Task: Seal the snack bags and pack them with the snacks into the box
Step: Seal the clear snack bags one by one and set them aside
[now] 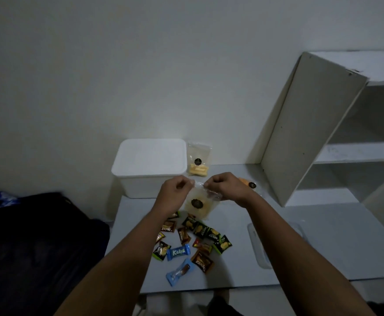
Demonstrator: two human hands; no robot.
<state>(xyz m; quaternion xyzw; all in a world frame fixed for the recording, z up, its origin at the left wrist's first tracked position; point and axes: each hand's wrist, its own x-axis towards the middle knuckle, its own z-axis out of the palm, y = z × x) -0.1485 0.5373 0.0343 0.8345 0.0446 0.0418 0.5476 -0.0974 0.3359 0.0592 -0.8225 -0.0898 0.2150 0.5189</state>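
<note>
A clear snack bag [197, 205] with a round dark label hangs above the table, held by its top edge. My left hand [175, 192] pinches the top left corner and my right hand [225, 187] pinches the top right. Behind them stands the white box [148, 167], its opening facing up. A second clear bag [198, 160] with yellow sticks leans against the wall beside the box. Part of a third bag [250, 184] with orange contents shows behind my right wrist. Several small wrapped snacks [191, 242] in green, brown and blue lie scattered below the held bag.
A clear lid [258, 247] lies flat on the white table [323, 247] under my right forearm. A white shelf unit [323, 133] stands at the right with open compartments. A dark bag or cloth [33, 247] fills the area left of the table.
</note>
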